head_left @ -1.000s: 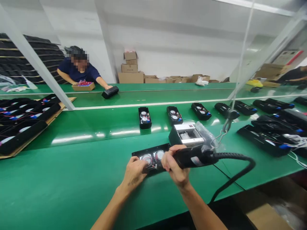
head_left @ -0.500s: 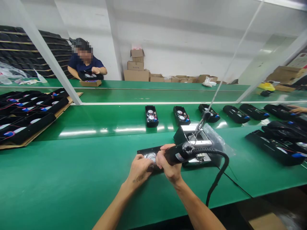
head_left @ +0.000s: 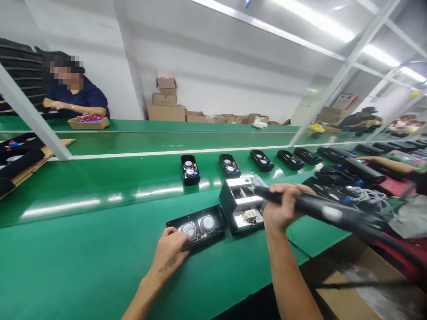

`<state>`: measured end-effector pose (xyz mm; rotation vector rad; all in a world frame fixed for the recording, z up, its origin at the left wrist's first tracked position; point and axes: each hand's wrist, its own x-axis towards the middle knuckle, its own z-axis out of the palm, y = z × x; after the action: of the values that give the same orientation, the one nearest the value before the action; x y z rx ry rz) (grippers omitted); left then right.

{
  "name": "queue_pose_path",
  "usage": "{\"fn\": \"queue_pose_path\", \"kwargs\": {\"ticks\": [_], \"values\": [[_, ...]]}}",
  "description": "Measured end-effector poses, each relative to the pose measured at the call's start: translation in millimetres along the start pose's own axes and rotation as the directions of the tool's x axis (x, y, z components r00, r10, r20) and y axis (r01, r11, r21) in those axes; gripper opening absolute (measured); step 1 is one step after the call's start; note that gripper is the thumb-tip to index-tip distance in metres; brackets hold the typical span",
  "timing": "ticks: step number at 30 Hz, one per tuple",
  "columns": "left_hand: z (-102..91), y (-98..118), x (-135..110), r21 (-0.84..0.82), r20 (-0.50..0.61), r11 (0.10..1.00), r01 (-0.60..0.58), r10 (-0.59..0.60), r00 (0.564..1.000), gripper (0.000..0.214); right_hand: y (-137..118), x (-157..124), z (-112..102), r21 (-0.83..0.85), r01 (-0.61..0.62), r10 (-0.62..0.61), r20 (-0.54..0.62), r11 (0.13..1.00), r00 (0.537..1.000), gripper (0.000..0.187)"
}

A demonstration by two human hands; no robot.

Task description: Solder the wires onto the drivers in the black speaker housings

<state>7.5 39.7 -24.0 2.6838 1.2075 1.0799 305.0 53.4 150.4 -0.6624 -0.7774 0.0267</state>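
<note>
Left hand (head_left: pixel 168 254), fingers loosely spread, rests on an open black speaker housing (head_left: pixel 202 226) on the green surface (head_left: pixel 83 209). Right hand (head_left: pixel 283 206) grips a corded electric screwdriver (head_left: pixel 325 212), just right of a boxy black unit (head_left: pixel 240 205) ahead of the hands.

The left hand (head_left: pixel 168 254) rests on an open black speaker housing (head_left: pixel 196 226) fitted with two round drivers (head_left: pixel 207 223), lying on the green workbench (head_left: pixel 83 253). The right hand (head_left: pixel 283 206) grips a corded electric screwdriver (head_left: pixel 320 210), held above a second black housing (head_left: pixel 240 205) with metal fittings. A co-worker (head_left: pixel 71 91) sits across the line behind a cardboard tray (head_left: pixel 88 123).
</note>
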Motion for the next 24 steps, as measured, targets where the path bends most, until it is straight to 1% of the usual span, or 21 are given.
{"fn": "queue_pose_path", "kwargs": {"ticks": [2, 3, 4, 7, 8, 10, 12, 16, 17, 18, 20, 22, 23, 24], "values": [[-1.7, 0, 1, 0.01, -0.003, 1.0, -0.019, 0.019, 1.0, 0.017, 15, 11, -14, -0.193, -0.07, 0.093, 0.113, 0.979, 0.989, 0.037], [-1.9, -1, 1, 0.013, -0.007, 1.0, -0.026, 0.026, 1.0, 0.017, 18, 13, -22, -0.252, -0.095, 0.138, 0.158, 0.963, 0.978, 0.037], [-1.7, -1, 0, 0.016, -0.013, 0.999, -0.031, 0.031, 0.999, 0.017, 16, 14, -29, -0.261, -0.099, 0.149, 0.18, 0.96, 0.972, 0.036], [-0.1, -2, -3, 0.026, -0.023, 0.999, -0.032, 0.032, 0.999, 0.016, -3, 11, -47, -0.104, -0.072, 0.087, 0.147, 0.992, 0.985, 0.032], [0.4, -2, -4, 0.03, -0.024, 0.999, -0.029, 0.03, 0.999, 0.015, -10, 8, -51, -0.075, -0.094, 0.105, 0.145, 0.993, 0.984, 0.032], [0.5, -2, -5, 0.036, -0.019, 0.999, -0.028, 0.029, 0.999, 0.015, -15, 1, -56, -0.103, -0.182, 0.198, 0.174, 0.978, 0.965, 0.031], [0.1, -4, -5, 0.044, -0.016, 0.998, -0.039, 0.04, 0.999, 0.015, -9, -6, -58, -0.168, -0.248, 0.28, 0.202, 0.954, 0.939, 0.029], [-0.9, -9, -5, 0.052, 0.002, 0.997, -0.061, 0.061, 0.998, 0.011, 11, -14, -63, -0.235, -0.288, 0.343, 0.242, 0.928, 0.908, 0.028], [-1.1, -11, -5, 0.052, 0.009, 0.997, -0.063, 0.062, 0.998, 0.008, 12, -15, -64, -0.259, -0.304, 0.371, 0.271, 0.917, 0.888, 0.028], [-1.4, -11, -4, 0.053, 0.014, 0.997, -0.062, 0.061, 0.998, 0.004, 10, -17, -64, -0.289, -0.325, 0.409, 0.308, 0.901, 0.859, 0.028], [-1.9, -11, -2, 0.052, 0.018, 0.997, -0.055, 0.054, 0.998, 0.008, 1, -25, -62, -0.318, -0.374, 0.479, 0.39, 0.871, 0.786, 0.027], [-2.3, -8, 0, 0.042, 0.019, 0.998, -0.036, 0.035, 0.999, 0.011, -12, -41, -54, -0.248, -0.447, 0.511, 0.469, 0.859, 0.721, 0.025], [-2.5, -6, 0, 0.037, 0.014, 0.999, -0.022, 0.022, 1.0, 0.011, -19, -52, -48, -0.18, -0.489, 0.507, 0.502, 0.854, 0.701, 0.023], [-2.6, -4, 1, 0.031, 0.007, 0.999, -0.011, 0.011, 1.0, 0.009, -24, -63, -40, -0.098, -0.522, 0.488, 0.53, 0.847, 0.693, 0.021]]}}
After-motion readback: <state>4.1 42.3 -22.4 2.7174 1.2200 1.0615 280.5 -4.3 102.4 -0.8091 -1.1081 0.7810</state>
